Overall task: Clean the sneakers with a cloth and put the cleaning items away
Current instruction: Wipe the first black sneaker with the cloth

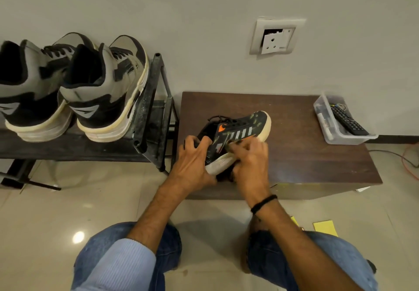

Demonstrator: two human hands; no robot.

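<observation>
A person's left hand grips the heel collar of a black-and-orange sneaker, fingers curled inside. The right hand clasps its side and cream sole. The shoe is tilted above a dark wooden table, toe toward 2 o'clock; grey high-tops sit on a rack at 9 o'clock, and a remote lies in a clear tray at 3 o'clock.

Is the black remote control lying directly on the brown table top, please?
No, the remote control lies inside the clear plastic tray that stands at the far right corner of the table.
</observation>
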